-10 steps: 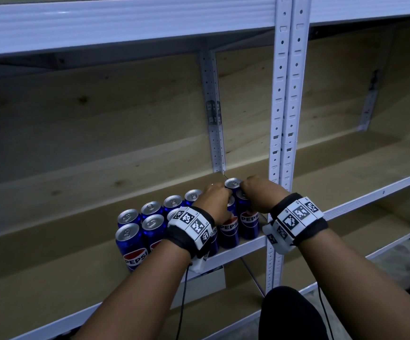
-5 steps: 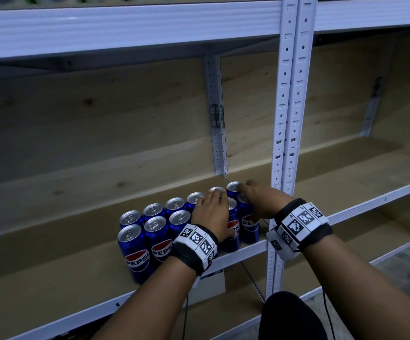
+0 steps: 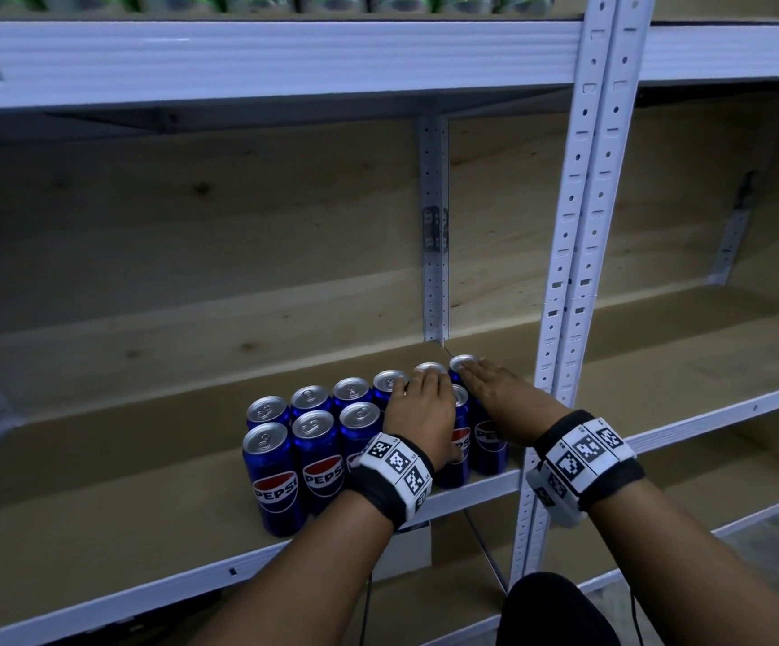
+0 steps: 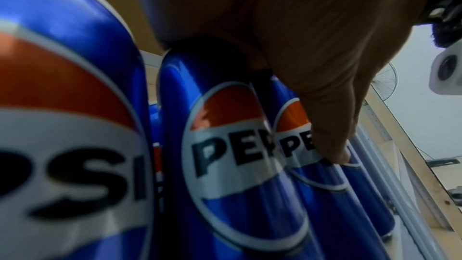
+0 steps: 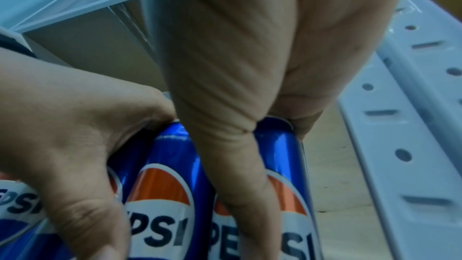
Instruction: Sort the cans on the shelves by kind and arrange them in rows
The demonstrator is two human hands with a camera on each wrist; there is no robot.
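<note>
Standing upright in two close rows on a pale wooden shelf board [image 3: 98, 482], the blue Pepsi cans [image 3: 315, 447] show smooth glossy cylinders with round silver lids and pull tabs, seen from the head camera. A white perforated metal upright [image 3: 579, 272] rises just right of the cluster, and a ribbed white metal beam [image 3: 238, 58] runs above. Over the right end of the rows, the left hand [image 3: 420, 403] lies palm down with its fingers fairly straight across the lids, and the right hand [image 3: 495, 394] lies flat beside it, fingertips on the lid of the back corner can [image 3: 464, 363]. Both wrists carry black bands with white tiles printed in black square markers. From the left wrist camera, the can walls fill the frame, shiny blue with a round red, white and blue logo, and the left hand [image 4: 287, 37] rests on top of a can while its thumb [image 4: 332, 141] reaches down and presses against the label of the front right can [image 4: 312, 155]; nothing is closed in a grasp. From the right wrist camera, the right hand [image 5: 250, 56] spreads over the can tops, its thumb [image 5: 240, 175] extended down between two cans, its fingers flat rather than wrapped, and the left hand [image 5: 62, 135] sits alongside on the neighbouring cans, next to the holed white upright [image 5: 412, 106].
</note>
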